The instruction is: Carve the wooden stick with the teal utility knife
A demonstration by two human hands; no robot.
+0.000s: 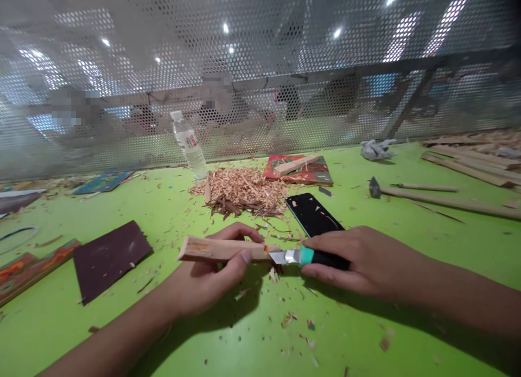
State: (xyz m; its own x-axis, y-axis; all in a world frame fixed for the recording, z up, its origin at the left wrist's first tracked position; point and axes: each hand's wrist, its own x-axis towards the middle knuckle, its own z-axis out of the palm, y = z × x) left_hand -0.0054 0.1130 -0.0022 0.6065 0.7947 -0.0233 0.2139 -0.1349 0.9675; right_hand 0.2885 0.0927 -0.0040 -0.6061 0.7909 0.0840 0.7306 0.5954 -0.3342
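My left hand (220, 274) is closed around a pale strip of wood (223, 250), its thumb on the near side and fingers behind. The strip lies roughly level, with orange marks on its face and a narrower right end. In my right hand (350, 260) is a utility knife (307, 256) with a black and teal handle. Its blade points left and meets the strip near the narrowed end; whether it is cutting in, I cannot tell. Just beyond the right hand lies a black phone (311, 211) with shavings on it.
A heap of wood shavings (246, 187) sits ahead, beside a water bottle (189, 146). Dark sandpaper (112, 260) is at left. A hammer (427, 198) and wood strips (472, 163) lie at right. A perforated metal screen (260, 89) closes off the green table (171, 347) behind.
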